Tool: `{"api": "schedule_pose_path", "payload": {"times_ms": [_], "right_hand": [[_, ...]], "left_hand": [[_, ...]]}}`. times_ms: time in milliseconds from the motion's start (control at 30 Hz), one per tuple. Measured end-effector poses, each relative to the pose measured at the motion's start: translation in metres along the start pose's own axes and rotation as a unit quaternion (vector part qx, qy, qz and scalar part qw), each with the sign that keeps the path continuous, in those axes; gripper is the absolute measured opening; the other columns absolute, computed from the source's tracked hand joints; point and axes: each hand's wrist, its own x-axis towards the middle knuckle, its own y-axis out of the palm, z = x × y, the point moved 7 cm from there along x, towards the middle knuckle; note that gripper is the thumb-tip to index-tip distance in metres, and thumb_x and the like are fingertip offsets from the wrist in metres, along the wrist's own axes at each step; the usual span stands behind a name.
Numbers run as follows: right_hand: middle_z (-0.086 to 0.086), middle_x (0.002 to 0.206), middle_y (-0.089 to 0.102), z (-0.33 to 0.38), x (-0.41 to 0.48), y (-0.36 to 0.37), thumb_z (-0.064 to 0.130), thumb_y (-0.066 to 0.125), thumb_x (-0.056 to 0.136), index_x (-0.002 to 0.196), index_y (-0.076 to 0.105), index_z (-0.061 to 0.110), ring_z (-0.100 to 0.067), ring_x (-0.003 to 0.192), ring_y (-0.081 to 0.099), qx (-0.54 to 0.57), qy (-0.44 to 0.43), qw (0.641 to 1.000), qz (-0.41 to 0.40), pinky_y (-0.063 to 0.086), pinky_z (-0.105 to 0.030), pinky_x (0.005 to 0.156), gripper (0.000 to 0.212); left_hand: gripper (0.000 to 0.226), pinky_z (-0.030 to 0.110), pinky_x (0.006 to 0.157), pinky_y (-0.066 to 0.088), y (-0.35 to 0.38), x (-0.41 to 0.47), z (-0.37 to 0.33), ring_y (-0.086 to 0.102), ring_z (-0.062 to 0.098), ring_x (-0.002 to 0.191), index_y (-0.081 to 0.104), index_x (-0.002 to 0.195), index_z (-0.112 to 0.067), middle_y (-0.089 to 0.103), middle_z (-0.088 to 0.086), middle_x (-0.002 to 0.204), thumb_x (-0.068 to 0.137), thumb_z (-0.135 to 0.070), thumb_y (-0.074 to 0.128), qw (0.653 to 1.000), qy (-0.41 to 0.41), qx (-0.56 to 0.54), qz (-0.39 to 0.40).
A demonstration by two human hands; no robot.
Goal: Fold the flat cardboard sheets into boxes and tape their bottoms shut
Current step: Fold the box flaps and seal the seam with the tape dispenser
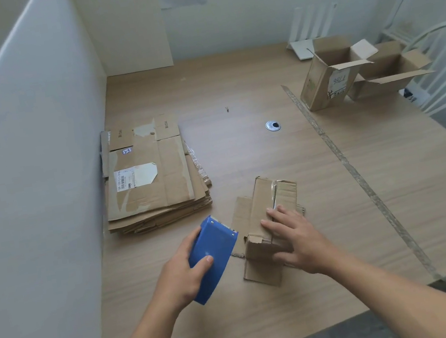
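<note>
Left hand (184,274) gripped blue tape tool (213,253). Right hand (294,240) pressed flat, fingers straight, on small box (267,214), right beside tape tool. Flat cardboard stack (149,174) lay on surface (242,148) beyond left hand.

head view, looking forward and down, close over the table (242,151)

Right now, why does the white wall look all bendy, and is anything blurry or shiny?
In the head view the wide-angle lens bows the white partition and the table edge; light is soft and even, shadows faint; the far open boxes look slightly soft; the blue tape dispenser in the left hand is sharp, with no glare.
</note>
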Motion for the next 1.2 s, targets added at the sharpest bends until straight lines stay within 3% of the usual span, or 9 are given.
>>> {"api": "schedule_pose_path", "payload": {"times_ms": [100, 167, 300, 400, 467, 667, 800, 1067, 1200], "right_hand": [[-0.005, 0.151, 0.045, 0.012, 0.004, 0.001, 0.028, 0.087, 0.066, 0.141, 0.051, 0.026, -0.034, 0.140, 0.038, -0.043, -0.016, 0.998, -0.042, 0.034, -0.058, 0.109, 0.082], [-0.006, 0.149, 0.047, 0.019, 0.008, 0.002, 0.021, 0.085, 0.067, 0.139, 0.053, 0.027, -0.040, 0.138, 0.040, -0.060, -0.028, 0.997, -0.040, 0.035, -0.061, 0.106, 0.079], [0.016, 0.159, 0.018, 0.028, 0.014, 0.003, -0.001, 0.058, 0.087, 0.147, 0.042, 0.037, -0.022, 0.149, -0.001, -0.019, -0.058, 0.998, 0.002, 0.014, -0.042, 0.120, 0.072], [0.026, 0.155, -0.003, 0.028, 0.014, 0.003, 0.005, 0.051, 0.093, 0.148, 0.033, 0.045, -0.012, 0.144, -0.021, -0.013, -0.048, 0.998, 0.046, 0.004, -0.045, 0.120, 0.070], [0.028, 0.156, -0.007, 0.028, 0.010, -0.001, 0.016, 0.052, 0.093, 0.147, 0.034, 0.048, -0.010, 0.143, -0.027, -0.010, -0.033, 0.998, 0.051, -0.001, -0.048, 0.120, 0.065], [0.022, 0.152, 0.037, 0.044, 0.000, -0.043, 0.059, 0.048, 0.088, 0.136, 0.044, 0.050, -0.005, 0.151, 0.007, 0.195, 0.014, 0.978, -0.070, 0.015, -0.045, 0.122, 0.049], [0.030, 0.141, 0.046, 0.069, 0.001, -0.060, 0.051, 0.058, 0.089, 0.132, 0.048, 0.049, 0.002, 0.146, 0.018, 0.277, -0.014, 0.960, -0.047, 0.020, -0.016, 0.115, 0.045], [0.016, 0.137, 0.054, 0.078, -0.002, -0.063, 0.037, 0.056, 0.098, 0.117, 0.067, 0.040, 0.010, 0.134, 0.035, 0.356, 0.011, 0.934, 0.027, 0.033, -0.026, 0.110, 0.022], [0.016, 0.125, 0.061, 0.075, -0.003, -0.066, 0.033, 0.062, 0.092, 0.102, 0.075, 0.025, 0.002, 0.121, 0.053, 0.380, 0.038, 0.924, -0.016, 0.044, -0.032, 0.102, 0.018]], "left_hand": [[0.064, 0.032, 0.083, 0.051, -0.004, -0.002, -0.003, 0.062, 0.013, 0.096, 0.031, 0.139, -0.062, 0.064, -0.014, 0.116, 0.093, -0.033, 0.063, 0.999, 0.038, 0.024, -0.015], [0.067, 0.032, 0.083, 0.050, -0.007, -0.006, -0.008, 0.061, 0.015, 0.096, 0.029, 0.135, -0.069, 0.062, -0.016, 0.118, 0.093, -0.031, 0.065, 0.995, 0.083, 0.040, -0.029], [0.074, 0.030, 0.073, 0.045, -0.014, -0.018, -0.017, 0.057, 0.016, 0.089, 0.028, 0.137, -0.062, 0.062, -0.016, 0.112, 0.090, -0.025, 0.070, 0.970, 0.194, 0.109, -0.094], [0.054, 0.025, 0.062, 0.042, -0.017, -0.033, -0.031, 0.049, 0.014, 0.074, 0.043, 0.138, -0.040, 0.061, -0.012, 0.089, 0.087, -0.033, 0.061, 0.913, 0.322, 0.191, -0.160], [0.045, 0.029, 0.065, 0.044, -0.016, -0.039, -0.035, 0.052, 0.015, 0.071, 0.045, 0.139, -0.031, 0.058, -0.011, 0.089, 0.095, -0.039, 0.051, 0.881, 0.382, 0.220, -0.171], [0.042, 0.031, 0.073, 0.044, -0.020, -0.047, -0.044, 0.061, 0.022, 0.075, 0.041, 0.144, -0.030, 0.066, -0.001, 0.094, 0.103, -0.038, 0.043, 0.861, 0.414, 0.241, -0.174], [0.048, 0.027, 0.071, 0.042, -0.018, -0.052, -0.056, 0.058, 0.019, 0.075, 0.041, 0.145, -0.030, 0.064, -0.004, 0.092, 0.098, -0.034, 0.052, 0.863, 0.428, 0.221, -0.154], [0.058, 0.030, 0.067, 0.042, -0.016, -0.055, -0.074, 0.050, 0.011, 0.073, 0.043, 0.144, -0.034, 0.059, -0.009, 0.083, 0.089, -0.035, 0.059, 0.889, 0.411, 0.186, -0.083], [0.062, 0.032, 0.068, 0.044, -0.013, -0.058, -0.077, 0.053, 0.012, 0.074, 0.042, 0.145, -0.039, 0.062, -0.009, 0.085, 0.086, -0.034, 0.062, 0.893, 0.412, 0.172, -0.060]]}}
